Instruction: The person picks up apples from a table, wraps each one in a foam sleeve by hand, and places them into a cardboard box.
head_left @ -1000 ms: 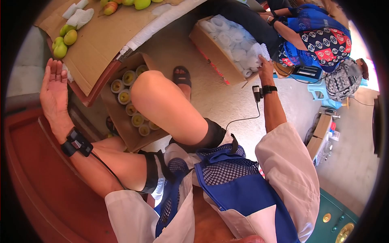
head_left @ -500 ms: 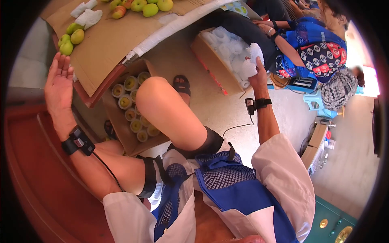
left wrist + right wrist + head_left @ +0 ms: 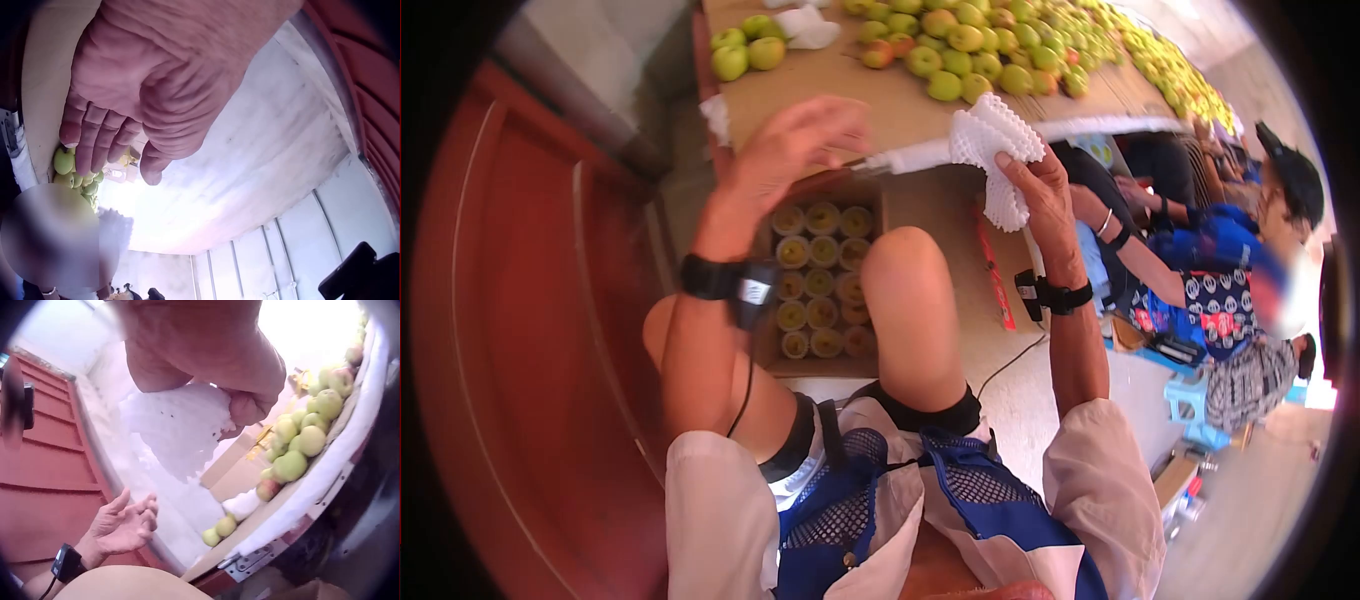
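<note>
My right hand (image 3: 1048, 195) pinches white foam fruit nets (image 3: 985, 140) between thumb and fingers, held up near the padded edge of the cardboard-topped table (image 3: 820, 85). The right wrist view shows the foam nets (image 3: 181, 428) hanging loosely below that hand. Nothing is in my left hand (image 3: 800, 140), which is raised over the table's near corner, blurred in the head view. Its palm and loosely bent fingers (image 3: 90, 134) show in the left wrist view. Several green apples (image 3: 750, 47) lie beyond it on the table.
A large pile of apples (image 3: 1000, 45) covers the table's far part. Under the table edge, a cardboard box (image 3: 830, 368) holds rows of apples in foam nets. Other people (image 3: 1230, 300) sit at the right. A red panelled surface (image 3: 520, 330) stands at the left.
The view has swung toward the table. My right hand has brought the foam nets up from the box of nets to the table's edge. My left hand has moved in toward the middle.
</note>
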A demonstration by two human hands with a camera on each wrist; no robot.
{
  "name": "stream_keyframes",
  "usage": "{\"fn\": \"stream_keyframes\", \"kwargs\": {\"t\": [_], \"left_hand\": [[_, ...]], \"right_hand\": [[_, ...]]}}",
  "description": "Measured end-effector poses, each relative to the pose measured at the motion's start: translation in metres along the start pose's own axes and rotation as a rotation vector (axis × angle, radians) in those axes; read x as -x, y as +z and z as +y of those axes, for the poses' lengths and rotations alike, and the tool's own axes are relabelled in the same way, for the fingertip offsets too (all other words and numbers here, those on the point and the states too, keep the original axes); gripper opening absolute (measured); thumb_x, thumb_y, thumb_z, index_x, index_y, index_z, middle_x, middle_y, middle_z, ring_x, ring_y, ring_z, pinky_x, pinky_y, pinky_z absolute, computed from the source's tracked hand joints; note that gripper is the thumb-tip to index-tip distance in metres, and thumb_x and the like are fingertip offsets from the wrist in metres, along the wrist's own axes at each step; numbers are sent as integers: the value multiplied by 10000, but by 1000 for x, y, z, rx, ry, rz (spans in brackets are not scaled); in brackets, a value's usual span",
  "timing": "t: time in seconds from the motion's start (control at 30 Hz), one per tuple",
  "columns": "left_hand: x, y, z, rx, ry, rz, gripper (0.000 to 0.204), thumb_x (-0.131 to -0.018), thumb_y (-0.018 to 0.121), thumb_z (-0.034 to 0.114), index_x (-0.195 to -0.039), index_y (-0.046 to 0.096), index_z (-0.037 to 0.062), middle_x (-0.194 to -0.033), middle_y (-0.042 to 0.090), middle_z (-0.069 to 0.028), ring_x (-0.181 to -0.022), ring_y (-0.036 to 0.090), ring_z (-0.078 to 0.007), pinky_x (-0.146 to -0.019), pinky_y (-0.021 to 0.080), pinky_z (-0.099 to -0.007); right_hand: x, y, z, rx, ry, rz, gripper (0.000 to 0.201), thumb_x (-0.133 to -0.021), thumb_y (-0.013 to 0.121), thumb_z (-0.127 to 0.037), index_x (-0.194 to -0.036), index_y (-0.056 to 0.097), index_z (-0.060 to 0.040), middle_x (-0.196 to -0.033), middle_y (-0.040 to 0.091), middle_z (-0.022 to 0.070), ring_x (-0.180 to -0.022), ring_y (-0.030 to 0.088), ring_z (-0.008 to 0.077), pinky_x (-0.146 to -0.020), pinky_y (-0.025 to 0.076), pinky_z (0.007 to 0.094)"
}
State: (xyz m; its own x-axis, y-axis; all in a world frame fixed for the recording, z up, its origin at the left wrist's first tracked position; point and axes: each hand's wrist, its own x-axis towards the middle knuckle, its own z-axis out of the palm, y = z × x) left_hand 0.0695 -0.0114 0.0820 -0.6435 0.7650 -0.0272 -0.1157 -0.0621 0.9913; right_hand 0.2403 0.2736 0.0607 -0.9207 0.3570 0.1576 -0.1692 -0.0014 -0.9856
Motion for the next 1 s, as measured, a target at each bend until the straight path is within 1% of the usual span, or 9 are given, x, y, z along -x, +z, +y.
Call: {"fn": "stream_keyframes", "kwargs": {"t": [0.17, 0.3, 0.33, 0.43, 0.53, 0.63, 0.73, 0.9, 1.0], "left_hand": [[4, 20, 6, 35, -58, -12, 418, -997, 665, 325, -1294, 620, 34, -1177, 673, -39, -1022, 639, -117, -838, 498, -255], [-2, 7, -9, 35, 38, 85, 380, -971, 690, 265, -1265, 640, 29, -1162, 670, -12, -1001, 601, -87, -833, 493, -255], [-2, 1, -8, -13, 58, 115, 368, -969, 688, 250, -1261, 643, 31, -1158, 671, -13, -1000, 604, -91, -830, 492, -257], [4, -11, -5, -111, 100, 197, 335, -961, 683, 204, -1251, 652, 39, -1149, 676, -13, -997, 609, -101, -824, 491, -264], [7, -18, -2, -108, 124, 246, 311, -953, 678, 158, -1244, 658, 52, -1138, 681, -10, -995, 611, -108, -822, 493, -276], [6, -30, -5, -94, 156, 272, 291, -951, 668, 123, -1235, 663, 57, -1123, 684, -8, -992, 613, -111, -822, 492, -285], [7, -36, -3, -77, 159, 303, 285, -949, 664, 111, -1229, 665, 54, -1112, 687, -7, -989, 614, -109, -826, 489, -286], [6, -52, -3, -64, 146, 358, 321, -935, 682, 130, -1242, 662, 39, -1124, 688, -10, -1006, 618, -106, -869, 481, -278], [7, -58, 2, -13, 179, 330, 367, -925, 696, 146, -1267, 652, 19, -1143, 685, -15, -1026, 619, -106, -904, 474, -275]], "right_hand": [[-25, 74, -39, 41, 61, -211, 441, -919, 721, -95, -1335, 610, -5, -1157, 692, 29, -1004, 627, 88, -858, 493, 252], [-50, 95, -32, 192, 44, -375, 487, -921, 752, -163, -1351, 592, 2, -1119, 693, 30, -968, 618, 88, -833, 494, 257], [-55, 97, -33, 226, 48, -443, 525, -937, 749, -245, -1370, 580, -1, -1145, 683, 40, -974, 613, 91, -822, 492, 261], [-69, 105, -32, 135, 84, -540, 575, -954, 731, -348, -1377, 573, 8, -1186, 672, 54, -990, 621, 102, -826, 502, 268], [-77, 115, -34, -53, 196, -566, 603, -982, 688, -424, -1384, 570, 9, -1214, 663, 65, -1017, 629, 105, -826, 520, 269], [-89, 122, -27, -162, 298, -512, 588, -1001, 661, -431, -1382, 570, 6, -1208, 675, 72, -1002, 654, 111, -813, 549, 275], [-108, 120, -14, -145, 360, -518, 560, -1016, 641, -415, -1377, 568, 7, -1208, 681, 79, -980, 674, 121, -797, 572, 279], [-118, 134, -4, -264, 387, -468, 550, -1018, 639, -389, -1370, 559, 27, -1216, 686, 89, -990, 693, 145, -835, 594, 287], [-122, 140, -2, -281, 408, -486, 544, -1021, 635, -378, -1375, 553, 27, -1224, 685, 92, -1016, 695, 149, -864, 594, 286]]}}
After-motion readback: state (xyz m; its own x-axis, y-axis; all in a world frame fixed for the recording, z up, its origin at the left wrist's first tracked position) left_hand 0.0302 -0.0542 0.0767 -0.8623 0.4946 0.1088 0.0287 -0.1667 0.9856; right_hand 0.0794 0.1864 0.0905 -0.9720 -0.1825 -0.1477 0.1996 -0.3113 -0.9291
